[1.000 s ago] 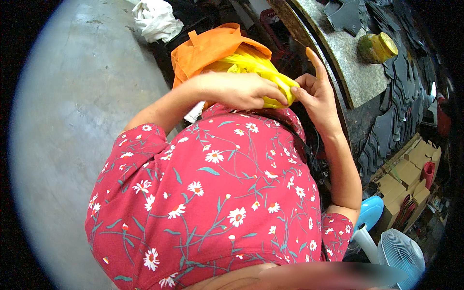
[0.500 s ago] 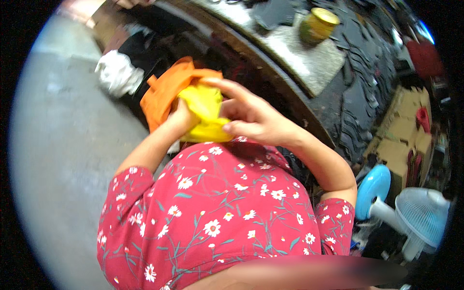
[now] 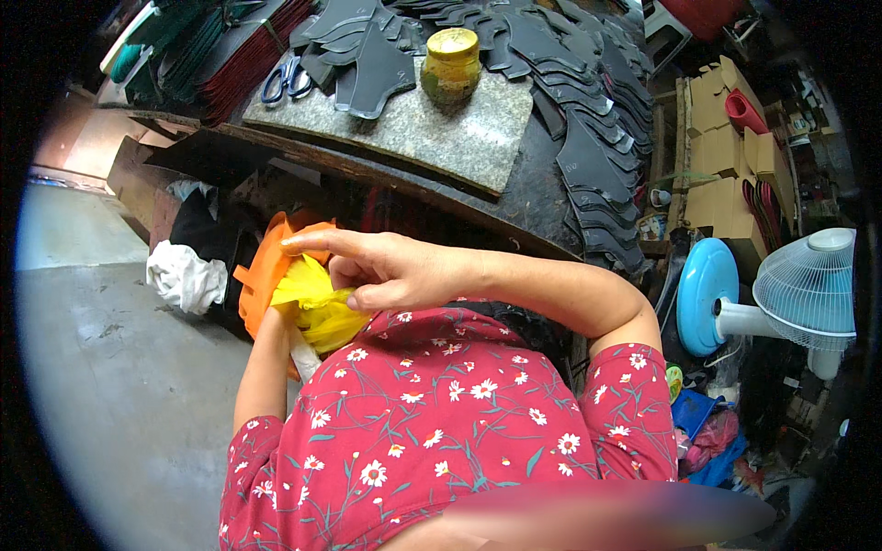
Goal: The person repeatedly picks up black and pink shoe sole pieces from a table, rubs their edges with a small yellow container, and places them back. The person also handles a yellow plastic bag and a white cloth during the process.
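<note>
At the bench's near edge, a crumpled yellow plastic bag (image 3: 323, 310) bulges from the mouth of an orange bag (image 3: 266, 275). My left hand (image 3: 283, 321) reaches into the folds between the two, its fingers hidden. Over the yellow bag is my right hand (image 3: 395, 271), open, the index finger stretched across to the orange bag's rim. Its thumb stands apart beside the yellow bag, and the other fingers are loosely bent.
Above my hands the workbench holds a stone slab (image 3: 459, 147), a yellow-lidded jar (image 3: 451, 66), scissors (image 3: 287, 80) and stacked dark cut pieces (image 3: 597, 174). White cloth (image 3: 186, 277) hangs at left. A blue fan (image 3: 804, 294) and cardboard boxes (image 3: 721, 151) stand at right.
In the picture, both hands and the two bags have shifted left and down as the view turned and the bench came further in. My right index finger still reaches to the orange bag.
</note>
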Action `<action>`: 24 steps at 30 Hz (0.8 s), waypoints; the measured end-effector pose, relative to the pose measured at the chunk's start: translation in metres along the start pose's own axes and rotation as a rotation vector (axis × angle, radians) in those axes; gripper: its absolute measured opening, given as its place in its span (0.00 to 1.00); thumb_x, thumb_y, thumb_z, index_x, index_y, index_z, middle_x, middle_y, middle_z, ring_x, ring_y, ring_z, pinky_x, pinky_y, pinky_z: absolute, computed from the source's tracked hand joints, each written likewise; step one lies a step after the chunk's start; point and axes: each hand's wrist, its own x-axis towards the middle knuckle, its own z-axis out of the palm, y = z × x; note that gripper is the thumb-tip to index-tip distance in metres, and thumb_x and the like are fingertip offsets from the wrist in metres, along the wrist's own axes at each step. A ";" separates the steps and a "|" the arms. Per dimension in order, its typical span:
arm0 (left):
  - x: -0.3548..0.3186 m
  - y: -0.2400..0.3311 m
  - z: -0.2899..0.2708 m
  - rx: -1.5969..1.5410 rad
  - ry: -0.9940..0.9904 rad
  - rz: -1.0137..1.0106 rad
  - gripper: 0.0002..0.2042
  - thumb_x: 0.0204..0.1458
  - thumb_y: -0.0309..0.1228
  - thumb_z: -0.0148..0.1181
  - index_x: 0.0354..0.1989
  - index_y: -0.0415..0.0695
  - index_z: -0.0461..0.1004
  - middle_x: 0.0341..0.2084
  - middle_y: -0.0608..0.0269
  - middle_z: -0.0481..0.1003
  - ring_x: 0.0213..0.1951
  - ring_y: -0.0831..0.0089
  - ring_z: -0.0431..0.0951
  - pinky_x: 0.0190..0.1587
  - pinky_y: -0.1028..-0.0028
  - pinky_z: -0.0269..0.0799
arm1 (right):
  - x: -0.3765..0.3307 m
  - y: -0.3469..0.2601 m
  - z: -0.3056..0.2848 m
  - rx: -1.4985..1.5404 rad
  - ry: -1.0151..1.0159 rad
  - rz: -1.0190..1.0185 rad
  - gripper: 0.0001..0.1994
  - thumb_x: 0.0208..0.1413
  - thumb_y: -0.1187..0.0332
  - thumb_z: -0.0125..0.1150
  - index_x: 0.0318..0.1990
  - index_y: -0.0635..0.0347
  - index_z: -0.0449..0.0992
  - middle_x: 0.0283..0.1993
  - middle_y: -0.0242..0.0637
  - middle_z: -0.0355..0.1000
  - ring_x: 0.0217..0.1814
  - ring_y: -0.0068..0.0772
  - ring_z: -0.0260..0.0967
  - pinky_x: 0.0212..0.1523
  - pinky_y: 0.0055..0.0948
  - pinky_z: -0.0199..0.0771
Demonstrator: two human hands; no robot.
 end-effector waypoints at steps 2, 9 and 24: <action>-0.010 -0.002 -0.004 -0.003 -0.022 -0.016 0.20 0.58 0.44 0.51 0.55 0.49 0.72 0.50 0.54 0.75 0.55 0.59 0.73 0.55 0.59 0.68 | -0.001 -0.003 -0.004 -0.007 0.007 -0.031 0.42 0.48 0.82 0.49 0.74 0.55 0.47 0.29 0.30 0.60 0.32 0.22 0.58 0.34 0.26 0.63; -0.033 -0.004 0.009 0.036 0.061 -0.071 0.19 0.57 0.44 0.52 0.54 0.49 0.72 0.49 0.54 0.75 0.54 0.59 0.74 0.54 0.59 0.68 | 0.008 -0.014 -0.003 -0.008 -0.002 -0.038 0.41 0.46 0.81 0.49 0.73 0.57 0.48 0.27 0.29 0.60 0.30 0.22 0.58 0.32 0.26 0.63; -0.047 -0.033 0.002 0.031 0.145 -0.224 0.18 0.56 0.42 0.53 0.52 0.48 0.73 0.47 0.53 0.76 0.52 0.58 0.75 0.52 0.60 0.69 | -0.102 0.029 -0.094 -0.952 1.136 -0.202 0.33 0.55 0.78 0.58 0.69 0.54 0.58 0.36 0.36 0.74 0.31 0.27 0.71 0.37 0.27 0.75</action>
